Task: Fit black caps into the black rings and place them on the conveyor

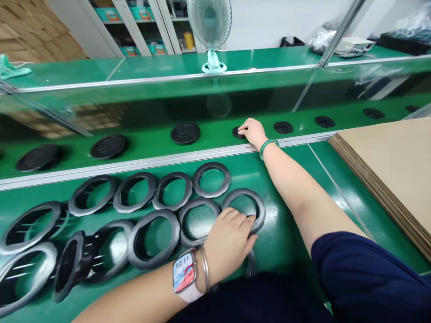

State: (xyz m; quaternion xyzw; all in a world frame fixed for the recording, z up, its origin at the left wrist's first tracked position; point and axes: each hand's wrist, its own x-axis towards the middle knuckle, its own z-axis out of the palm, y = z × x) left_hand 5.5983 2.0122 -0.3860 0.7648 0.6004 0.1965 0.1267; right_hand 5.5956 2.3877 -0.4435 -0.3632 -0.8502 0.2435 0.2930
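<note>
My left hand (232, 235), with a watch and metal bangles at its wrist, grips the near side of a dark grey ring (243, 194) on the green bench. My right hand (253, 133) reaches across the metal rail, its fingers closed on the edge of a small black round part (236, 132) on the green strip behind. That part is half hidden by the fingers. Two uneven rows of similar rings, such as this ring (154, 239), lie to the left of my left hand. One ring (69, 268) stands tilted on its side.
More black round parts (185, 133) lie spaced along the green strip (148, 150). A metal rail (161, 160) runs along its front edge. Flat cardboard sheets (390, 157) are stacked at right. A fan (210, 27) stands on the upper shelf (161, 67) at the back.
</note>
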